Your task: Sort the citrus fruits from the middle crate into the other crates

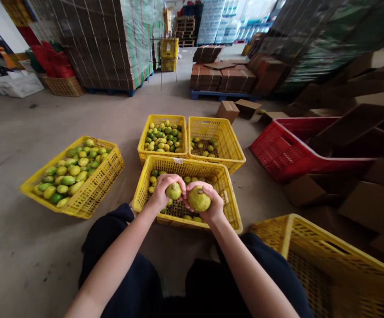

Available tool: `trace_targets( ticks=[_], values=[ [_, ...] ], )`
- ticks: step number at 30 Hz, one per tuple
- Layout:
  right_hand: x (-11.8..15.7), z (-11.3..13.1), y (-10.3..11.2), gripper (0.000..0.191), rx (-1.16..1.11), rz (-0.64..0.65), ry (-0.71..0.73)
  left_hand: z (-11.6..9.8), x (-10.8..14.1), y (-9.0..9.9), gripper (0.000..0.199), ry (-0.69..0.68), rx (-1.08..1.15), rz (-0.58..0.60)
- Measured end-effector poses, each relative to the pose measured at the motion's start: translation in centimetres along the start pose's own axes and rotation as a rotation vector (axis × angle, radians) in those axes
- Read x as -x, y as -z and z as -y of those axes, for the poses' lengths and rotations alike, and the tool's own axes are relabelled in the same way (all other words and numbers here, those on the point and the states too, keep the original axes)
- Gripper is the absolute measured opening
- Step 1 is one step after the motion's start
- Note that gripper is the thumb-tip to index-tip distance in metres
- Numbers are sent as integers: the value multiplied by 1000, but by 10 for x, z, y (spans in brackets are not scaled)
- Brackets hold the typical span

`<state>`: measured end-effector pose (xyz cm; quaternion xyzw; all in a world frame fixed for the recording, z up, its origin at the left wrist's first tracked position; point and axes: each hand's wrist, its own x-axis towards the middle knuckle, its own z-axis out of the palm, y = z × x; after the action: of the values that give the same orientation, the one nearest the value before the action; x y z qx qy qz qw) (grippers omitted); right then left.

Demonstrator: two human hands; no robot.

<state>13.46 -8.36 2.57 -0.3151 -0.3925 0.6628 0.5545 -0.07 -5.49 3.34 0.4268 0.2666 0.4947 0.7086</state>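
Above the near yellow crate (230, 194), my left hand (164, 185) is closed around a small yellow-green lemon (173, 191). A larger, bumpy lemon (199, 199) with its stem end up sits in the grip of my right hand (215, 204). The fingertips of both hands meet or nearly meet between the two fruits. Inside that crate lie several lemons (153, 180), partly hidden by my hands. Directly behind it stand a crate well filled with green and yellow lemons (163, 137) and, to its right, a crate (226, 137) with only some on its floor.
Left of me, a tilted yellow crate (92, 190) is full of lemons. A yellow crate (331, 247) stands close at my right. Beyond it are a red crate (278, 150) and loose cardboard boxes (367, 198). Wrapped pallet stacks (102, 44) rise farther back.
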Motion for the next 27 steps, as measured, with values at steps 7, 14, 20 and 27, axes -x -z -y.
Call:
trace_targets(
  ticks=[7,14,20,27],
  values=[
    [1,0,2,31,52,33,16,-3,3,3,39,-42,-51,58],
    [1,-1,2,30,-2,68,34,-2,3,2,38,-38,-47,56],
    [-4,1,-2,31,-137,-2,-77,-2,-4,2,41,112,50,-35],
    [-16,4,4,29,-535,-391,-352,-6,-12,0,39,453,452,-357]
  ],
)
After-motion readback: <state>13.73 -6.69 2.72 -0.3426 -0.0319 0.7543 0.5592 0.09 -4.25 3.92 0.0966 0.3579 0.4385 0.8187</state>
